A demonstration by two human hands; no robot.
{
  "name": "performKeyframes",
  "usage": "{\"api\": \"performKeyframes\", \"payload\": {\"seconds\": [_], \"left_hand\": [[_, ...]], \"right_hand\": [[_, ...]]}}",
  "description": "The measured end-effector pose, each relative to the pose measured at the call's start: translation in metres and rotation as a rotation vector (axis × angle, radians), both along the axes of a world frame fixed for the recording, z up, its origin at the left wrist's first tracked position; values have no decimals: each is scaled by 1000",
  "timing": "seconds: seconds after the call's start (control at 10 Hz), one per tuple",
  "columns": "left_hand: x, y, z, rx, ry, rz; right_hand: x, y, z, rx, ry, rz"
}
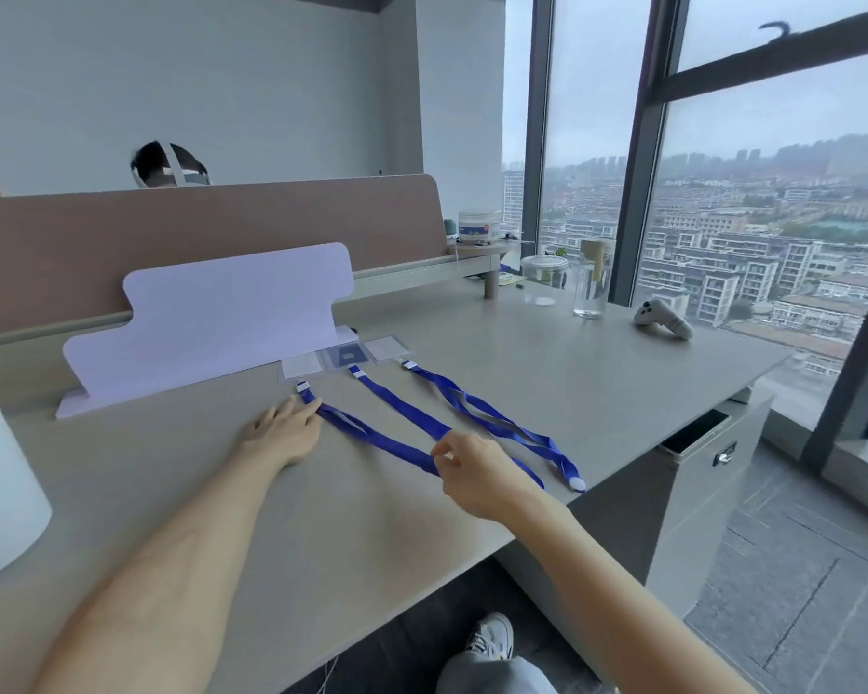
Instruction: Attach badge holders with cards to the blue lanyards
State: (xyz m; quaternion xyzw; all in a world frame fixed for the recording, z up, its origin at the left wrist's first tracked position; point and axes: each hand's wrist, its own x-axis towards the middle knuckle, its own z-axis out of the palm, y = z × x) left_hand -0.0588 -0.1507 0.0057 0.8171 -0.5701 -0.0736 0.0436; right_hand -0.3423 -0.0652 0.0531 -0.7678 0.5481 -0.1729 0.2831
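Our left hand lies flat, fingers straight, pressing the leftmost blue lanyard near its clip; our right hand pinches the same lanyard at one o'clock. We should keep it taut and untwisted, lining the clip with the badge holders at twelve o'clock.

No text can be read anywhere; the blue label on the white tub is too blurred.

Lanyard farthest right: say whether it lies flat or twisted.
Twisted: the lanyard stretches along the desk, but its two straps cross each other repeatedly, leaving open loops between.
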Motion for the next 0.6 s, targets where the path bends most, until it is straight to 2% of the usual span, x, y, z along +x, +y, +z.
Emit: {"api": "performKeyframes", "payload": {"seconds": [0.3, 0.4, 0.6], "left_hand": [[-4, 3, 3, 6, -27, 20], [-6, 5, 4, 1, -8, 18], [-10, 19, -4, -192, 8, -24]], "right_hand": [[-26, 15, -2, -53, 39, -29], [-29, 19, -2, -61, 127, -30], [-22, 21, 3, -314, 384, -137]]}}
